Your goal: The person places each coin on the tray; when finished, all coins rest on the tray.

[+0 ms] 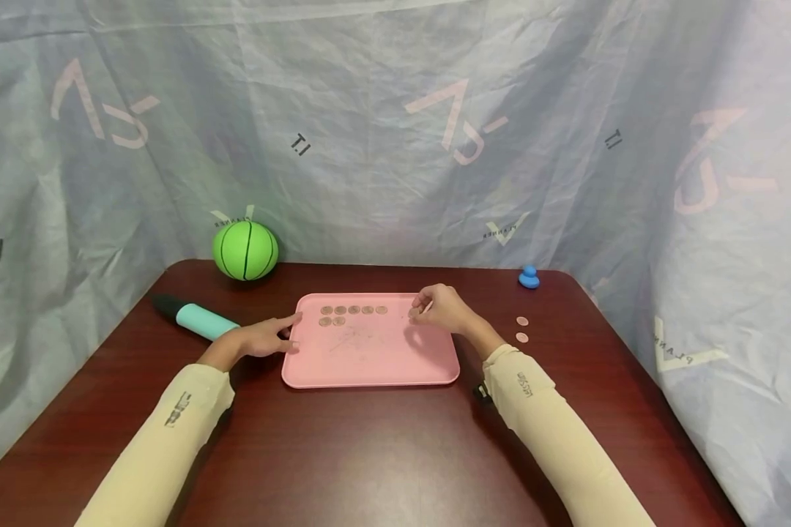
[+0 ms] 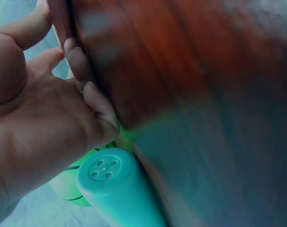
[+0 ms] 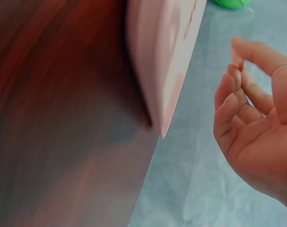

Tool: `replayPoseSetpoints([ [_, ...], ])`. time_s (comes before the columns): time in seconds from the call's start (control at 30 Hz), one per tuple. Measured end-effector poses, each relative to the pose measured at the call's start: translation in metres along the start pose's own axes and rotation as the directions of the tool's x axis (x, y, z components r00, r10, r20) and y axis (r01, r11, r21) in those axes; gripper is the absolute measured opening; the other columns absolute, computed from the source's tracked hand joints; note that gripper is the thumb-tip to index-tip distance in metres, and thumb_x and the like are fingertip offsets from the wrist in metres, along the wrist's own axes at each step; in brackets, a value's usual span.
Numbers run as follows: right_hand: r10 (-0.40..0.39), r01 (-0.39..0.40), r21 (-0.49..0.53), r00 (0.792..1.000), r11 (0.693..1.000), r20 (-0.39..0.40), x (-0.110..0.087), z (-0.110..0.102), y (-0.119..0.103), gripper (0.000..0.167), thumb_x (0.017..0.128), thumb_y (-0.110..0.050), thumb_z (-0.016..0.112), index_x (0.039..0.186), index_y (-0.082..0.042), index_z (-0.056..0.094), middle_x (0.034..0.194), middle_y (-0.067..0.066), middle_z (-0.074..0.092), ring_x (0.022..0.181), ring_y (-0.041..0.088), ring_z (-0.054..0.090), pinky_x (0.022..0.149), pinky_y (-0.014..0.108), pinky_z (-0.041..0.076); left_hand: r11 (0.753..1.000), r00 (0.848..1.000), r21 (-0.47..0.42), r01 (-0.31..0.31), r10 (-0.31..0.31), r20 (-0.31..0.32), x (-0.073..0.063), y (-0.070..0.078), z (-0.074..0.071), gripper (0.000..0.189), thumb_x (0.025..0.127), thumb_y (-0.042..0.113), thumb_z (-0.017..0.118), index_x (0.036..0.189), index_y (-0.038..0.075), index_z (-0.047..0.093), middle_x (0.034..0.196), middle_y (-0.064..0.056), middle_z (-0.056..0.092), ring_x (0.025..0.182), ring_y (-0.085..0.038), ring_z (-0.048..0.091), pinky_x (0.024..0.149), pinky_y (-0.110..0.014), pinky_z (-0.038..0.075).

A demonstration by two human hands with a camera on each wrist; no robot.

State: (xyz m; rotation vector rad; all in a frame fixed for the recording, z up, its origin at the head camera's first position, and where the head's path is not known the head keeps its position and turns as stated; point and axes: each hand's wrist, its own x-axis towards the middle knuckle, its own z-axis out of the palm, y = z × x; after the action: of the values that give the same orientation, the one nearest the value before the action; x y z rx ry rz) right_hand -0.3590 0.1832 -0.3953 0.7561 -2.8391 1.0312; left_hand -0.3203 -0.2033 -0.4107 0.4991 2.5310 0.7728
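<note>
A pink tray [image 1: 369, 369] lies on the table with copper-coloured coins [image 1: 354, 310] on it: several in a back row, two in a row in front. My left hand [image 1: 261, 339] rests at the tray's left rim, thumb and index finger spread onto it; the left wrist view shows the other fingers [image 2: 101, 101] bent loosely beside the edge. Above the tray's right back part, my right hand [image 1: 443, 309] pinches a coin [image 1: 413, 312] between thumb and fingertips. The right wrist view shows that coin [image 3: 237, 59] edge-on, partly covered by the fingers.
Two loose coins [image 1: 522, 329] lie on the table right of the tray. A blue knobbed object [image 1: 529, 277] stands at the back right. At the left are a green ball [image 1: 245, 251] and a turquoise cylinder with a dark end [image 1: 204, 320], near my left wrist. Grey cloth [image 1: 369, 183] hangs behind.
</note>
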Motion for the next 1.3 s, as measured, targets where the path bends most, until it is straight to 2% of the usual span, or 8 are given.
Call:
replayPoseSetpoints([
  [0.2,0.079,-0.079,0.028,0.997,0.996,-0.005,0.014,0.015,-0.02,0.015,0.077,-0.016,0.082,0.084,-0.007,0.073,0.074,-0.002,0.07,0.07,0.01,0.063,0.07,0.026,0.049,1.0,1.0,0.001,0.016,-0.016,-0.002,0.0,0.0,0.0,0.082,0.096,0.033,0.064,0.157,0.002,0.018,0.13,-0.023,0.05,0.125,-0.038,0.04,0.107,-0.057,0.03],
  [0.33,0.168,-0.168,0.055,0.986,0.984,0.002,0.021,0.026,-0.037,0.018,0.076,-0.016,0.084,0.086,-0.006,0.074,0.074,-0.002,0.071,0.068,0.009,0.063,0.07,0.025,0.05,1.0,1.0,0.001,0.014,-0.014,-0.009,-0.001,0.001,0.0,0.082,0.096,0.033,0.064,0.157,0.002,0.019,0.132,-0.024,0.049,0.128,-0.04,0.037,0.108,-0.058,0.028],
  [0.43,0.198,-0.199,0.054,0.98,0.979,0.016,0.026,0.037,-0.044,0.017,0.077,-0.016,0.083,0.087,-0.006,0.075,0.075,-0.002,0.071,0.068,0.009,0.062,0.068,0.025,0.05,1.0,1.0,-0.001,0.006,-0.006,-0.009,-0.001,-0.001,0.0,0.082,0.096,0.032,0.064,0.157,0.001,0.018,0.132,-0.025,0.049,0.126,-0.04,0.039,0.107,-0.057,0.03],
  [0.6,0.214,-0.216,0.027,0.975,0.976,0.053,0.033,0.056,-0.051,0.014,0.078,-0.016,0.083,0.085,-0.006,0.076,0.077,-0.001,0.071,0.071,0.01,0.061,0.069,0.025,0.05,1.0,1.0,-0.005,0.004,-0.004,-0.002,-0.001,0.0,0.001,0.081,0.097,0.031,0.063,0.157,0.0,0.018,0.127,-0.023,0.05,0.121,-0.038,0.041,0.105,-0.054,0.033],
  [0.83,0.236,-0.239,0.019,0.968,0.971,0.086,0.044,0.073,-0.058,0.023,0.078,-0.015,0.083,0.095,-0.003,0.074,0.088,0.002,0.073,0.077,0.011,0.062,0.075,0.026,0.051,1.0,1.0,-0.007,0.014,-0.014,-0.007,-0.002,0.002,0.001,0.08,0.097,0.029,0.064,0.157,0.0,0.019,0.125,-0.022,0.051,0.119,-0.037,0.042,0.104,-0.054,0.033],
  [1.1,0.262,-0.265,0.037,0.963,0.964,0.06,0.051,0.086,-0.061,0.016,0.079,-0.011,0.082,0.089,-0.004,0.071,0.065,0.0,0.067,0.067,0.011,0.06,0.068,0.022,0.047,1.0,1.0,-0.001,0.014,-0.014,-0.011,0.0,0.002,0.001,0.08,0.096,0.03,0.064,0.157,0.002,0.019,0.124,-0.019,0.052,0.12,-0.035,0.043,0.104,-0.052,0.033],
  [1.3,0.253,-0.254,0.025,0.966,0.967,0.048,0.053,0.089,-0.064,0.01,0.083,-0.01,0.078,0.088,-0.005,0.072,0.065,-0.002,0.067,0.062,0.009,0.058,0.064,0.023,0.046,1.0,1.0,-0.006,0.015,-0.015,-0.012,-0.002,0.002,0.0,0.081,0.097,0.03,0.063,0.157,0.001,0.018,0.125,-0.021,0.051,0.121,-0.037,0.041,0.105,-0.054,0.032],
])
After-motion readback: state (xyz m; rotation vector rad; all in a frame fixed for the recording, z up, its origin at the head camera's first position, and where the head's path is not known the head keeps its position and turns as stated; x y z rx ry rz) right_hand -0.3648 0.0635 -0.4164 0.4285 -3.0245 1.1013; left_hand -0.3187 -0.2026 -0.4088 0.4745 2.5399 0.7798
